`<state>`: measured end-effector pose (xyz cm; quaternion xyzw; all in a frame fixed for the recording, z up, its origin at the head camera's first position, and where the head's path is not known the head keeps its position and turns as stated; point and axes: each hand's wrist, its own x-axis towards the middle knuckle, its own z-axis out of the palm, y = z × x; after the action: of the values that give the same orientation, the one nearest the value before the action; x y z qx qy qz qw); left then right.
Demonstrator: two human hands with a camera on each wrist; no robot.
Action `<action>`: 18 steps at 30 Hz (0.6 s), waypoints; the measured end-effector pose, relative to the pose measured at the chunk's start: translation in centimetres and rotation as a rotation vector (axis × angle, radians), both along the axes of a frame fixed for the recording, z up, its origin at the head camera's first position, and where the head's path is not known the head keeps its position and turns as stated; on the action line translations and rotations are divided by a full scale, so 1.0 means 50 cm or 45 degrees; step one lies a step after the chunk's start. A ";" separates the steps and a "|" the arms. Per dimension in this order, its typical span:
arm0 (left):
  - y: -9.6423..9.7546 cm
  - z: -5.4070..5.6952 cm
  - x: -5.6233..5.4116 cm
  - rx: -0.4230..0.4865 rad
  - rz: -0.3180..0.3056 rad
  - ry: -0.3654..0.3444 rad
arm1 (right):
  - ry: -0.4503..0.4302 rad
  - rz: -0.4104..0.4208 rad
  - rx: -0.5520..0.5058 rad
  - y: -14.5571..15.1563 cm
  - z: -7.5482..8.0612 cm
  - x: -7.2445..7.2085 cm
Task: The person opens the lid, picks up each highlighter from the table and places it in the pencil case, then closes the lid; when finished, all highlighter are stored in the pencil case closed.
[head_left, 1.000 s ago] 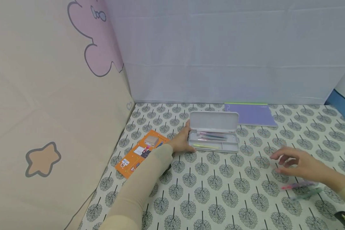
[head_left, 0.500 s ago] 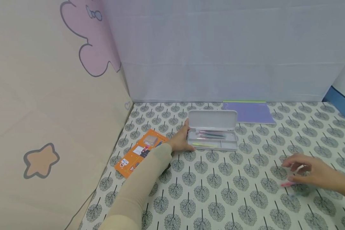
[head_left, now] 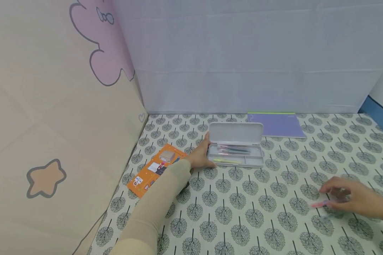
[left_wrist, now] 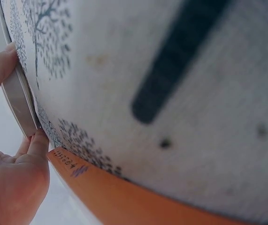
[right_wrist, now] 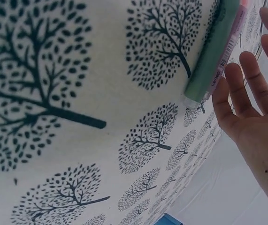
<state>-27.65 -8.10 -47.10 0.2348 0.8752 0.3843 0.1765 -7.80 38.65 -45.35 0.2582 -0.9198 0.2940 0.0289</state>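
Note:
A white pencil case (head_left: 236, 133) stands with its lid up at the middle back of the table. Several slim pens (head_left: 235, 150) lie in its rear compartment, and a yellow pen (head_left: 226, 161) in the front one. My left hand (head_left: 198, 156) grips the case's left end, thumb at the front and fingers toward the back. Over to the right, my right hand (head_left: 354, 197) hovers low at a pink pen (head_left: 319, 204), fingers loosely bent. A green pen (right_wrist: 213, 54) lies alongside it, partly behind the hand in the head view. The right wrist view shows the fingers beside the pens, not around them.
An orange booklet (head_left: 143, 179) lies partly under the left forearm (head_left: 156, 205). Behind the case, to its right, is a purple notebook (head_left: 282, 125). A tree-patterned cloth (head_left: 239, 230) covers the table, with a curtain wall (head_left: 60, 124) on the left and another behind.
My right hand has moved down and to the right, onto the pink and green pens. The left hand stays on the pencil case. The head view has shifted slightly.

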 end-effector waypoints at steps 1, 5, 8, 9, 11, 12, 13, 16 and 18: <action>0.000 0.000 0.000 0.002 0.000 -0.003 | -0.008 -0.002 0.010 0.000 0.000 0.000; 0.000 0.001 0.000 0.004 0.001 -0.008 | -0.053 0.056 -0.038 -0.001 -0.008 -0.002; 0.000 0.006 0.004 0.000 -0.004 -0.004 | -0.071 0.111 -0.083 -0.002 -0.016 -0.005; 0.001 0.008 0.005 -0.002 -0.003 -0.004 | -0.057 0.123 -0.079 -0.003 -0.019 -0.006; 0.001 0.010 0.007 -0.005 -0.004 0.005 | -0.018 0.123 -0.050 -0.005 -0.023 -0.008; 0.002 0.011 0.007 -0.005 -0.004 0.007 | -0.010 0.124 -0.043 -0.005 -0.024 -0.009; 0.002 0.011 0.008 -0.008 -0.002 0.009 | 0.001 0.124 -0.035 -0.006 -0.026 -0.010; 0.002 0.011 0.008 -0.015 0.007 0.012 | 0.021 0.133 -0.024 -0.010 -0.028 -0.016; 0.002 0.010 0.007 -0.016 0.012 0.009 | 0.047 0.135 -0.016 -0.015 -0.029 -0.020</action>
<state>-27.32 -7.99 -46.62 0.2310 0.8793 0.3788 0.1732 -8.79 37.92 -46.82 0.3119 -0.9022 0.2962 0.0319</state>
